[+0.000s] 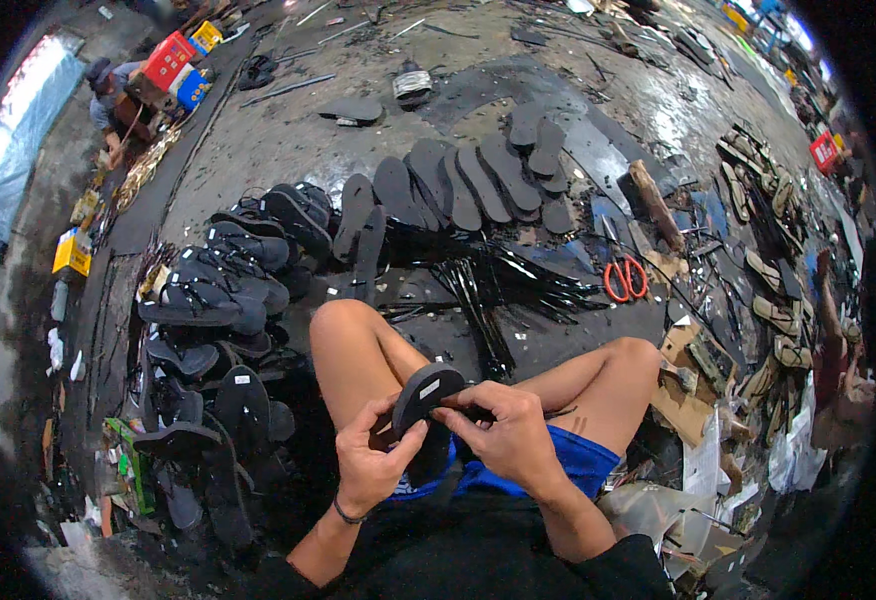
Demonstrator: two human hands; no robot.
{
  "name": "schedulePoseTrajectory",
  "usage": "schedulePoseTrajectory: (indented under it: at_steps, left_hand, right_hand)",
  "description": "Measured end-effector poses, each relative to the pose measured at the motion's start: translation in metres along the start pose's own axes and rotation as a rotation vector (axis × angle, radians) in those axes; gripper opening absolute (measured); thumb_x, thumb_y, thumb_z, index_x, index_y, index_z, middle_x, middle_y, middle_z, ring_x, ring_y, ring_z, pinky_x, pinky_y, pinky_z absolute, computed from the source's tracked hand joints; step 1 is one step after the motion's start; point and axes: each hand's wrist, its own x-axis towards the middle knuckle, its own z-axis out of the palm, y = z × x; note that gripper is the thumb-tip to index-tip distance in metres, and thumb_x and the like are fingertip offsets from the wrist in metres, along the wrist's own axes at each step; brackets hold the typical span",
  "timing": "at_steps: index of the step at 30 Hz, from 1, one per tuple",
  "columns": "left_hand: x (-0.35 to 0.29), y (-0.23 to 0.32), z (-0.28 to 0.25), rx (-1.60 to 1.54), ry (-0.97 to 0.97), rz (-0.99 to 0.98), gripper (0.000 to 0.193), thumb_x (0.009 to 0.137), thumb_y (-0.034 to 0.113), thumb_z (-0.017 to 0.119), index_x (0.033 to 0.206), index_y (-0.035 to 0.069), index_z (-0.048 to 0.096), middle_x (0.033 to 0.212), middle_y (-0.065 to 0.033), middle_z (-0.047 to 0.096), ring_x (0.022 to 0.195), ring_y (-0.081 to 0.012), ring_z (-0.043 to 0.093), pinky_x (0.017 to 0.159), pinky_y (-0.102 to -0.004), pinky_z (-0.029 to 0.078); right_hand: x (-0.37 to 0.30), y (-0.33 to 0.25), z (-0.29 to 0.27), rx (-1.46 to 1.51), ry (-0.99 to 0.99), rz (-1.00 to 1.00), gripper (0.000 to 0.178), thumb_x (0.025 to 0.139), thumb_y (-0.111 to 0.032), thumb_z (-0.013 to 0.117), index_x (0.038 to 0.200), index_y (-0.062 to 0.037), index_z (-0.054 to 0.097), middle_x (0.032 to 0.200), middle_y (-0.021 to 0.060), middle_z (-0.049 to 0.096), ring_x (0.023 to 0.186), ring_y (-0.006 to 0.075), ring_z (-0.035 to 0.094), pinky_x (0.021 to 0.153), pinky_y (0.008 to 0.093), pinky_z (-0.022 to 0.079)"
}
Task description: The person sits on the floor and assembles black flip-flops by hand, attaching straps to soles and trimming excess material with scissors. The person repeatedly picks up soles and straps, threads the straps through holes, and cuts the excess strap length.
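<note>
A black flip-flop sole (416,405) with a small white label is tilted up above my lap. My left hand (370,462) grips its left edge, thumb on the near side and fingers behind. Thumb and forefinger of my right hand (506,428) pinch at the sole's right edge, just below the label; whether a thin strap is between them is hidden. Beyond my knees lies a fanned bundle of shiny black strips (478,300). Orange-handled scissors (625,280) rest to the right of the strips.
Black soles (478,185) stand in a leaning row ahead. Strapped black sandals (223,285) are heaped at left. A wooden stick (656,205), cardboard scraps (683,405) and tan-strapped sandals (773,315) lie at right. Another person (118,100) sits far left near red crates (168,60).
</note>
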Motion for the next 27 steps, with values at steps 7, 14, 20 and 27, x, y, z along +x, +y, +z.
schedulePoseTrajectory:
  at_steps: [7,14,20,27]
  left_hand:
    - [-0.005,-0.007,0.009,0.251,0.038,0.220,0.018,0.081,-0.004,0.072,0.096,0.000,0.063,0.094,-0.0019,0.062,0.078,-0.0043,0.057,0.066,-0.0197,0.047]
    - [0.003,-0.013,0.001,0.193,-0.013,0.253,0.021,0.082,-0.007,0.069,0.103,-0.004,0.065,0.105,-0.0098,0.067,0.099,-0.0168,0.066,0.080,-0.0281,0.055]
    - [0.001,-0.024,-0.004,0.007,-0.167,0.117,0.021,0.085,-0.007,0.066,0.106,-0.003,0.064,0.126,-0.0176,0.063,0.109,-0.0215,0.065,0.090,-0.0297,0.054]
    - [-0.001,-0.022,0.005,0.095,-0.129,0.219,0.025,0.081,-0.005,0.071,0.106,-0.001,0.067,0.118,-0.0168,0.065,0.104,-0.0215,0.066,0.084,-0.0282,0.056]
  right_hand:
    - [-0.013,0.013,0.034,0.057,0.161,0.088,0.019,0.082,-0.016,0.075,0.087,0.0008,0.068,0.080,0.0148,0.069,0.067,0.0281,0.067,0.062,0.0371,0.052]
    - [-0.015,0.012,0.032,0.047,0.043,0.093,0.021,0.086,-0.014,0.072,0.100,0.0005,0.067,0.087,0.0191,0.068,0.077,0.0280,0.068,0.068,0.0367,0.052]
    - [-0.021,0.035,0.025,-0.013,-0.070,-0.116,0.019,0.083,-0.004,0.069,0.100,0.0027,0.064,0.089,0.0225,0.068,0.082,0.0354,0.069,0.071,0.0398,0.054]
    - [-0.026,0.020,-0.002,-0.074,-0.177,0.028,0.029,0.075,0.002,0.062,0.104,0.0024,0.060,0.097,0.0243,0.066,0.093,0.0436,0.063,0.083,0.0484,0.051]
